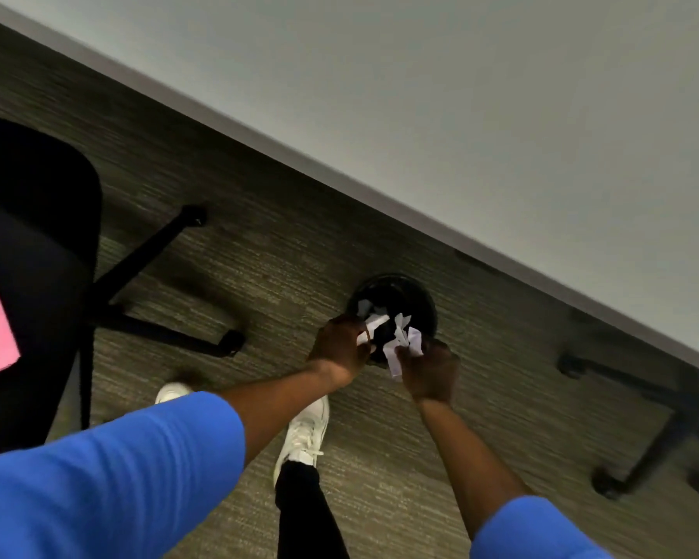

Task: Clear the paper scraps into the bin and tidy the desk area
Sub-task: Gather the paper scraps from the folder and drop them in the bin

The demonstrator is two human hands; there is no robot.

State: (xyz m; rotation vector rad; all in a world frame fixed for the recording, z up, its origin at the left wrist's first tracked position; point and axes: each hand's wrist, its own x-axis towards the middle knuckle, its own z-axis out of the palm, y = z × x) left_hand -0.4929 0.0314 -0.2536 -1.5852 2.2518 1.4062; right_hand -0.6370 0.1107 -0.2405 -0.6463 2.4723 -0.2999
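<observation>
Here, white crumpled paper scraps (400, 340) sit bunched between my two hands, held directly over the round black bin (416, 294) that stands on the carpet just beside the desk edge. A few more white pieces already show inside the bin's dark mouth. My left hand (342, 349) has its fingers curled around the scraps on its side, and my right hand (430, 371) pinches the other side of the bunch, fingers closed on the paper. Both arms reach forward and down, in short blue sleeves (110, 478). Below them, one white shoe (303, 433) and a black trouser leg stand on the grey striped carpet (259, 256). To the left is a black office chair (33, 244) on a wheeled base, with something pink lying on its seat. To the right, a second wheeled chair base (658, 421) shows under the pale desk (501, 135), whose edge runs diagonally across the view; what shows of its top is bare. I judge this to be the dropping step: the scraps are at the bin but not yet let go. The next move calls for opening both hands together while they are over the opening, so that light pieces do not flutter onto the carpet.
</observation>
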